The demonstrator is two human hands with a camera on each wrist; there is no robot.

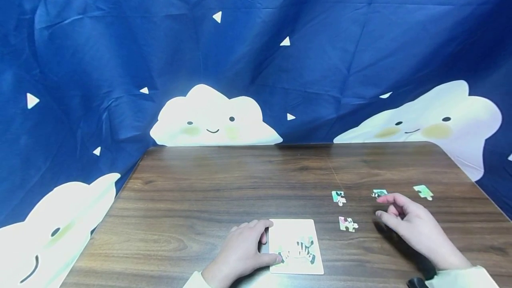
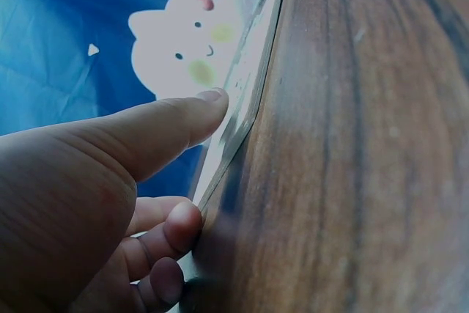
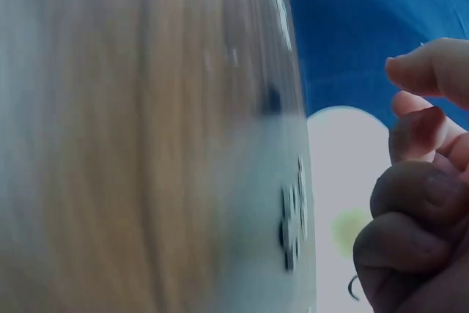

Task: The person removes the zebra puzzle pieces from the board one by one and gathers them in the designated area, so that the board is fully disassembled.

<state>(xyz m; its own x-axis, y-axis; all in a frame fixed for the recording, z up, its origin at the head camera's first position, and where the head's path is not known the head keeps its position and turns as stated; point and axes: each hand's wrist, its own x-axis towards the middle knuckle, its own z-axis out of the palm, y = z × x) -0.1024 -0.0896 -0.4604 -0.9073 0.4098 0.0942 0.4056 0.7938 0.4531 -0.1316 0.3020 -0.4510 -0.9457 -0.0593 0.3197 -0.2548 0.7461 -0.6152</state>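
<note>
A square white puzzle board (image 1: 288, 232) with black-and-white striped picture parts lies on the table in the head view. My left hand (image 1: 242, 250) grips its left side, thumb on the face and index finger at the far corner. In the left wrist view the other fingers curl beside the board's edge (image 2: 253, 100). My right hand (image 1: 416, 226) hovers over the table to the right, thumb and index finger apart, holding nothing. Just beyond its index fingertip lies a green and dark puzzle piece (image 1: 378, 193), partly hidden by the finger.
More loose puzzle pieces lie about: a green one (image 1: 423, 192) at the far right, a striped one (image 1: 338, 197) and a pinkish one (image 1: 347, 224) between board and right hand. The brown wooden table (image 1: 200, 190) ends at a blue cloth (image 1: 248, 48) with white clouds.
</note>
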